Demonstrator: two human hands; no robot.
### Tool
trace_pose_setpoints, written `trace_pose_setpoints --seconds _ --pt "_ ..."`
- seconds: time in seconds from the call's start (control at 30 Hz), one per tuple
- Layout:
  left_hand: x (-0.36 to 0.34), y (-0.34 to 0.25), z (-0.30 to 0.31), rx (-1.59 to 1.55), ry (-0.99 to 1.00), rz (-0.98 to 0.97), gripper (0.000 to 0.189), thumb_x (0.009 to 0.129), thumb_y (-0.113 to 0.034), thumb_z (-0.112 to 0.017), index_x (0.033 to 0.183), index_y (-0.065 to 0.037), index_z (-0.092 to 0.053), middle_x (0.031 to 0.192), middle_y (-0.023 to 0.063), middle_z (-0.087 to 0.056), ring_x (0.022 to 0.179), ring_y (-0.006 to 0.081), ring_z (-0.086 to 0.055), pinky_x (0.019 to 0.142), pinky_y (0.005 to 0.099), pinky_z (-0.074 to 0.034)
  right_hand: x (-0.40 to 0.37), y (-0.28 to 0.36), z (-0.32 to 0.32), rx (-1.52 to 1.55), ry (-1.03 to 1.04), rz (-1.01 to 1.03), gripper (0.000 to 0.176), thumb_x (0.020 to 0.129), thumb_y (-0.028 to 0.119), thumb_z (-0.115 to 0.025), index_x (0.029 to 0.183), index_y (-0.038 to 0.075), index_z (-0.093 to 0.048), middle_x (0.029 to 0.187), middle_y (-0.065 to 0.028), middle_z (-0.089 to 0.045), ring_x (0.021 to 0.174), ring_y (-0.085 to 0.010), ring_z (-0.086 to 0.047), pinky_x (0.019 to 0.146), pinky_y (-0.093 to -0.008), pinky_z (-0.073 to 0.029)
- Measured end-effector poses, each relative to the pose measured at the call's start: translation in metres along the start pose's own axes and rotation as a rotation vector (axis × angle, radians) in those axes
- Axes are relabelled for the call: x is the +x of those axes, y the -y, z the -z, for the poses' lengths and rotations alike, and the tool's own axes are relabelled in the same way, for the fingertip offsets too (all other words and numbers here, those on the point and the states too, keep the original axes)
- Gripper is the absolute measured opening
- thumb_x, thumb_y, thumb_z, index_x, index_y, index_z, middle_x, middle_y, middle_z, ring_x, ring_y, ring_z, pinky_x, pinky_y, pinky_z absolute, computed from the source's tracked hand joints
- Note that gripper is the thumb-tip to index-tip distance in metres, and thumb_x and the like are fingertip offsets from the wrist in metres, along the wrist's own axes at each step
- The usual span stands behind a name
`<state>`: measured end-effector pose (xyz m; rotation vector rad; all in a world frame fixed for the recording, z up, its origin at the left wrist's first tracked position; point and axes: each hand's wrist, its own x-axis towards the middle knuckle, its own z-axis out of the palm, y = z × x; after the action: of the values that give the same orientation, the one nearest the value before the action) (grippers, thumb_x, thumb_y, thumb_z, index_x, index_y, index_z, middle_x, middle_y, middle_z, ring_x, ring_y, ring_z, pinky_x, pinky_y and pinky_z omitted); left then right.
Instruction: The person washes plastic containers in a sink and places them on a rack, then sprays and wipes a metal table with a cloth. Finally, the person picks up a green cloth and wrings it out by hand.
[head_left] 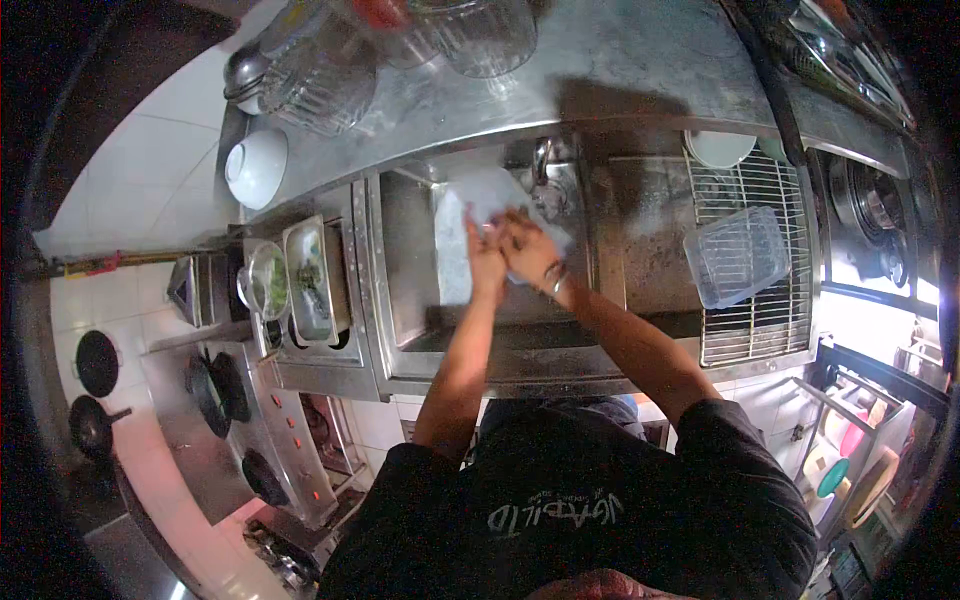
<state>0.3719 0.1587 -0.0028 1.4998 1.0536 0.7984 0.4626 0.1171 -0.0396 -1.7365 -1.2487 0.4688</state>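
Both hands meet over the metal sink (412,285) in the middle of the counter. My left hand (487,265) points away from me, its fingers smeared by motion. Pressed against it, my right hand (530,248) has its fingers bunched together, and I cannot tell what lies between them. A bracelet (554,274) circles the right wrist. Beneath the hands, a whitish translucent piece (455,265) with straight edges fills much of the sink. A tap (542,160) stands at the sink's back edge, just beyond the right hand.
On the right, a clear plastic container (738,258) rests on a wire rack (755,335). To the left are a metal tray (320,285) and a bowl with something green (268,282). A white bowl (256,168) and glass jars (480,40) occupy the shelf behind.
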Motion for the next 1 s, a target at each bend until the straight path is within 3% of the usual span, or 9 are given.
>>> trace_pose_setpoints --seconds 0.17,0.27,0.33,0.37,0.47,0.53,0.77,0.83,1.0 --pt "0.015 -0.013 0.019 -0.494 -0.109 0.142 0.052 0.102 -0.029 -0.041 0.147 -0.015 -0.02 0.117 0.0169 -0.058 0.102 0.0229 -0.064 0.069 0.0303 -0.059 -0.012 -0.03 0.01 -0.42 -0.188 -0.156 0.049 0.09 0.047 -0.052 0.128 0.016 -0.057 0.13 -0.0226 -0.054 0.123 -0.0382 -0.05 0.096 -0.042 -0.047" --pt "0.009 -0.016 0.033 -0.506 0.146 0.371 0.053 0.101 -0.031 -0.042 0.147 -0.016 -0.02 0.129 0.0189 -0.049 0.102 0.0269 -0.064 0.064 0.035 -0.061 -0.005 -0.078 0.043 0.277 0.217 -0.657 0.054 0.086 0.045 -0.06 0.127 0.01 -0.057 0.121 -0.0214 -0.06 0.112 -0.0343 -0.059 0.092 -0.0413 -0.049" --pt "0.024 0.023 0.034 -0.221 0.13 0.369 0.058 0.101 -0.035 -0.041 0.15 -0.018 -0.014 0.142 0.0201 -0.038 0.113 0.0314 -0.058 0.078 0.0422 -0.058 -0.009 -0.096 0.061 -0.117 0.511 0.06 0.054 0.082 0.039 -0.067 0.123 0.003 -0.059 0.114 -0.0187 -0.065 0.103 -0.0291 -0.064 0.087 -0.0392 -0.051" --pt "0.03 0.04 0.024 -0.225 0.126 0.365 0.058 0.101 -0.035 -0.041 0.15 -0.018 -0.014 0.142 0.0201 -0.038 0.113 0.0314 -0.058 0.078 0.0422 -0.058 -0.007 -0.092 0.06 -0.121 0.512 0.066 0.054 0.082 0.039 -0.067 0.123 0.003 -0.059 0.114 -0.0187 -0.065 0.103 -0.0291 -0.064 0.087 -0.0392 -0.051" --pt "0.027 0.039 -0.014 0.613 0.026 0.272 0.061 0.101 -0.04 -0.038 0.152 -0.022 -0.009 0.149 0.016 -0.032 0.121 0.0323 -0.052 0.096 0.0493 -0.046 -0.016 -0.036 0.054 0.414 0.041 -0.418 0.04 0.077 0.029 -0.07 0.109 0.005 -0.066 0.1 -0.0195 -0.067 0.094 -0.029 -0.065 0.084 -0.0426 -0.052" --pt "0.021 -0.057 -0.028 -0.077 0.19 0.751 0.059 0.102 -0.042 -0.034 0.152 -0.027 -0.007 0.147 0.0114 -0.039 0.126 0.03 -0.047 0.105 0.0489 -0.035 -0.026 0.034 0.083 -0.249 0.203 -0.17 0.043 0.074 0.016 -0.068 0.115 0.004 -0.061 0.1 -0.0167 -0.065 0.094 -0.0324 -0.063 0.083 -0.0425 -0.051" --pt "0.018 -0.033 0.01 -0.605 0.475 0.522 0.06 0.098 -0.054 -0.035 0.151 -0.032 -0.016 0.149 0.007 -0.037 0.123 0.0262 -0.048 0.086 0.0412 -0.052 -0.03 0.008 0.05 -0.142 -0.031 0.124 0.058 0.08 0.034 -0.068 0.13 0.01 -0.052 0.124 -0.0186 -0.054 0.115 -0.0415 -0.049 0.099 -0.049 -0.039" --pt "0.007 -0.016 0.015 -0.629 0.519 0.564 0.062 0.096 -0.055 -0.038 0.151 -0.032 -0.018 0.146 0.0073 -0.04 0.122 0.0258 -0.049 0.083 0.0414 -0.053 -0.013 -0.017 0.02 -0.443 -0.189 -0.157 0.065 0.085 0.05 -0.06 0.136 0.012 -0.047 0.135 -0.0173 -0.049 0.124 -0.0454 -0.042 0.106 -0.0511 -0.03" --pt "-0.016 0.002 0.014 -0.452 0.516 0.655 0.069 0.093 -0.058 -0.044 0.15 -0.026 -0.023 0.141 0.0078 -0.043 0.116 0.024 -0.051 0.083 0.0433 -0.053 0.059 -0.001 0.014 0.007 -0.239 -0.365 0.061 0.092 0.053 -0.044 0.139 0.016 -0.046 0.134 -0.0213 -0.05 0.125 -0.0382 -0.046 0.107 -0.0421 -0.033"
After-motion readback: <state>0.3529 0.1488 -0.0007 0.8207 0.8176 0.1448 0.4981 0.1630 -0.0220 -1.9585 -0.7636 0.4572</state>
